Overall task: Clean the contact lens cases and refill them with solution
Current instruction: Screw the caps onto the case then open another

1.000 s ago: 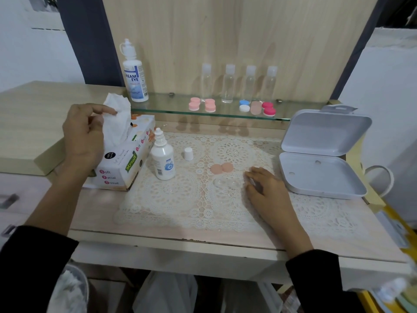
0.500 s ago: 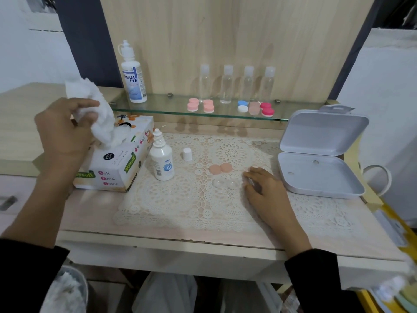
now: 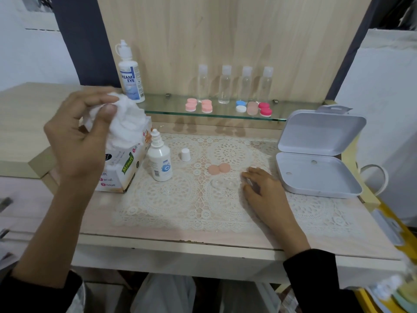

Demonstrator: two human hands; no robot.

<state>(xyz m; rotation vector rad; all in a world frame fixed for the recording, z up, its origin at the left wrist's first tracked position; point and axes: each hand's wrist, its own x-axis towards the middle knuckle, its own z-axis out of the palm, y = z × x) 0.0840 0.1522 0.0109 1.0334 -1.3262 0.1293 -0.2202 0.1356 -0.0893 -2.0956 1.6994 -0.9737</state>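
two hands up: your left hand [image 3: 79, 141] pinches a crumpled tissue [image 3: 123, 119] above the tissue box [image 3: 121, 170]. clear lens case [image 3: 223, 184] sits mid-doily, peach caps [image 3: 218, 169] just behind it. your right hand [image 3: 262, 190] rests flat, fingers loosely together, beside it. open grey box [image 3: 316, 175] hugs the right table edge.

Readable labels on the desk items

The tall bottle [image 3: 130, 74] on the glass shelf reads "REAM EYE"; the tissue box [image 3: 123, 168] shows "Mysoft" and partly "acial issue".
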